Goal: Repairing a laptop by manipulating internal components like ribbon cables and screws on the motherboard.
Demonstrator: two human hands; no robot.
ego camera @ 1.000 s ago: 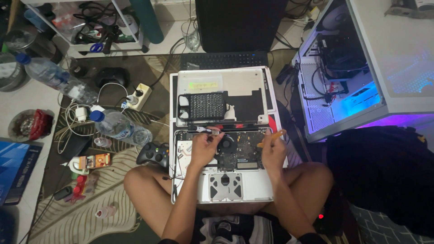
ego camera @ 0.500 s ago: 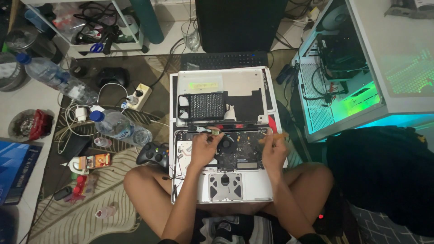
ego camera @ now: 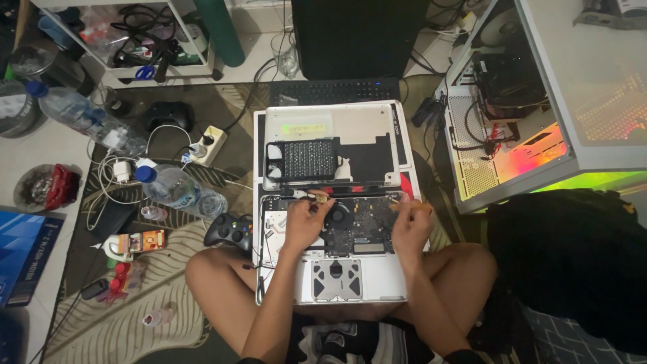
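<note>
An opened silver laptop [ego camera: 377,283] lies bottom-up on my crossed legs, its dark circuit board [ego camera: 360,226] and round fan exposed. My left hand [ego camera: 304,221] rests on the board's upper left, fingers pinched on a small yellowish part near the top edge. On the upper right of the board, my right hand [ego camera: 409,226] grips a thin tool with an orange handle. Just beyond the laptop lies its removed bottom cover [ego camera: 330,145], with a black perforated panel [ego camera: 306,160] on it.
A black game controller [ego camera: 229,231] sits by my left knee. Two plastic water bottles [ego camera: 178,191], a power strip [ego camera: 205,145] and cables lie to the left. A lit open computer case [ego camera: 519,128] stands at right, a black keyboard [ego camera: 337,89] beyond the cover.
Both hands stay on the board with only slight finger movement. The computer case lighting has shifted from blue to green to orange-red.
</note>
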